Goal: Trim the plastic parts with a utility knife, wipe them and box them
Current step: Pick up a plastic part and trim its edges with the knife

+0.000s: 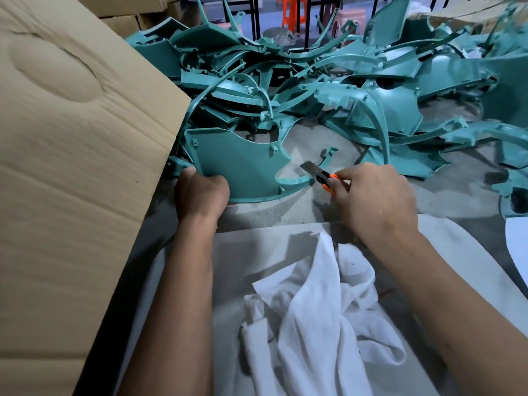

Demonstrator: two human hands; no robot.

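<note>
Sitting far left: a big brown cardboard box [71,167], flap leaning up, inside hidden. Waiting there for the finished parts, most likely.

Next to it, gripping: the left hand [201,194], fingers curled tight round the near left edge of one teal plastic part [243,167]. Holding it up on its edge on the grey table [285,212], flat face tilted toward the camera.

Lying nearer, in the middle at the bottom: a crumpled white cloth [323,304], not being touched. Resting on a pale sheet, ready for the wiping.

Piling up behind, from the middle to the far right: a big heap of teal parts [328,90], all tangled together.

To the right of the held part, cutting: the right hand [374,198], fingers wrapped round the orange utility knife [320,174]. Blade pushed out, pointing left, right beside the curved right tip of the part, touching or nearly so, hard to say.

Still trimming, by the look of it. Wiping and boxing this part not yet done. Lots more parts left in the heap, so probably a long way to go.

No words or labels readable anywhere.
</note>
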